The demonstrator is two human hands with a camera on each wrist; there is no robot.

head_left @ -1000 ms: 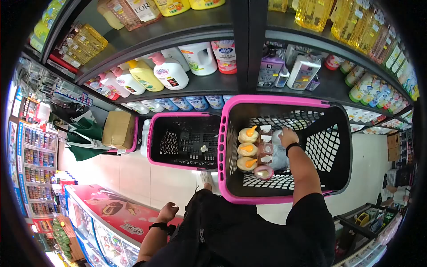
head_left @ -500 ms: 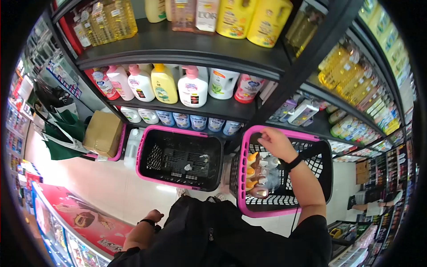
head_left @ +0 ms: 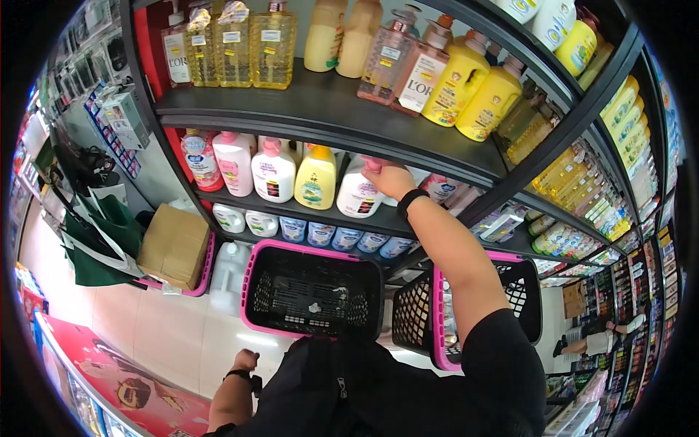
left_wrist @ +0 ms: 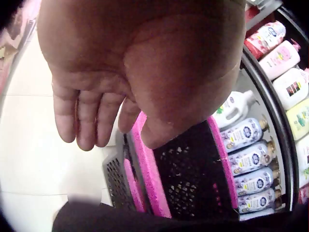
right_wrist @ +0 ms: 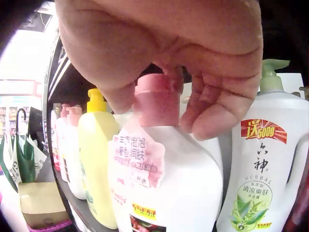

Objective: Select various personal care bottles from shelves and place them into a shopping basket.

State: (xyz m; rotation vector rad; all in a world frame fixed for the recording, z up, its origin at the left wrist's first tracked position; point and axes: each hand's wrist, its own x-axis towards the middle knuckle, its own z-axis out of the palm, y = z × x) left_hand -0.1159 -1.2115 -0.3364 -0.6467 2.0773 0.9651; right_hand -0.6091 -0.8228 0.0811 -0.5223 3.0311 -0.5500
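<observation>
A white bottle with a pink pump top (head_left: 359, 191) stands on the middle shelf. My right hand (head_left: 392, 182) is at its top in the head view. In the right wrist view, the thumb and fingers of my right hand (right_wrist: 164, 63) are round the pink cap (right_wrist: 157, 99) of that bottle. My left hand (head_left: 246, 360) hangs low by my side, touching nothing. In the left wrist view the left hand (left_wrist: 140, 72) shows its palm, with the fingers loosely extended.
An empty black basket with a pink rim (head_left: 251, 280) stands on the floor, another (head_left: 437, 313) to its right behind my arm. A cardboard box (head_left: 173, 246) and white jug (head_left: 230, 277) are left. A yellow bottle (head_left: 315, 178) and green-pump bottle (right_wrist: 268, 159) flank the bottle.
My right hand has left the right-hand basket and moved up and left to the pink-topped bottle. The view has shifted towards the shelves. My left hand stays low by my side.
</observation>
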